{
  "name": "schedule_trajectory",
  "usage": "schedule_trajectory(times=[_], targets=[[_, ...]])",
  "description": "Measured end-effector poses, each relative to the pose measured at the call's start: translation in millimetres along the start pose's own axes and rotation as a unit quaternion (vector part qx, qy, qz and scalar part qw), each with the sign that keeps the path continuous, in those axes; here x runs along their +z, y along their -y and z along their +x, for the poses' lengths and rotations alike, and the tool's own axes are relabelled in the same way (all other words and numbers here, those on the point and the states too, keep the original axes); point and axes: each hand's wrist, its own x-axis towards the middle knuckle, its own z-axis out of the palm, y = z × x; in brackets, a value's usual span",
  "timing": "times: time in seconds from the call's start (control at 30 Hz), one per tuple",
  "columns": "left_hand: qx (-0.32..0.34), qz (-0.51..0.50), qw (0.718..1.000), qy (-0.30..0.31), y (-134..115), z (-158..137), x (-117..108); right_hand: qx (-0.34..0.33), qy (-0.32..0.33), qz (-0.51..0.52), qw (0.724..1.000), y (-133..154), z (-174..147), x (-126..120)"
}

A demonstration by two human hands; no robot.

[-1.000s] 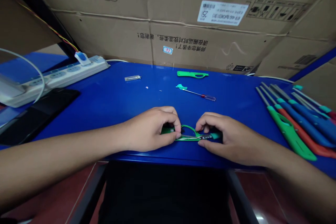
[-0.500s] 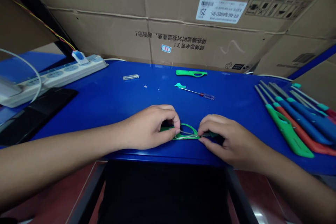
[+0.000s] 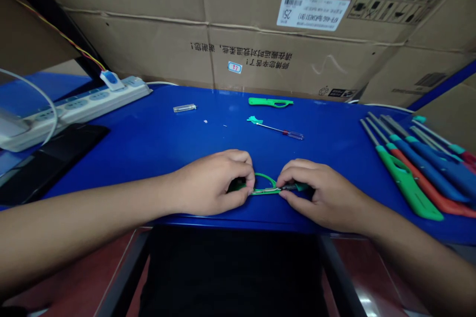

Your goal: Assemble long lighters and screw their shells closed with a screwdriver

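Shell (image 3: 265, 193) lying left-to-right between left hand (image 3: 225, 183) and right hand (image 3: 323, 192) (near both alike), gripped by the former, with wire (image 3: 267, 190) pinched in the latter's fingertips.

The casing (image 3: 265, 192) is green, the tabletop (image 3: 178, 141) blue, the printed cardboard (image 3: 241, 5) brown.

Your left hand (image 3: 226, 181) pinches the green casing (image 3: 265, 192), and your right hand (image 3: 322, 190) pinches at its right end. Beyond your grip lie a screwdriver (image 3: 285, 132) and a green shell half (image 3: 269, 102); well to the grip's right, lighters (image 3: 427, 168) lie side by side.
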Motion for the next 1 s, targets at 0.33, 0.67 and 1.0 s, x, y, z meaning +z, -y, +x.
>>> schedule_trajectory(times=[0.33,0.67,1.0], targets=[[-0.001,0.01,1.0,-0.008,1.7,-0.4,0.9,-0.007,0.01,-0.02,1.0,7.0,6.3,-3.6],[0.007,0.021,1.0,-0.006,1.1,-0.1,2.6,0.021,0.019,-0.061,0.998,14.4,9.7,4.2],[-0.021,-0.001,1.0,-0.013,0.0,3.4,4.6,-0.008,-0.01,-0.055,0.998,11.6,6.1,10.6]])
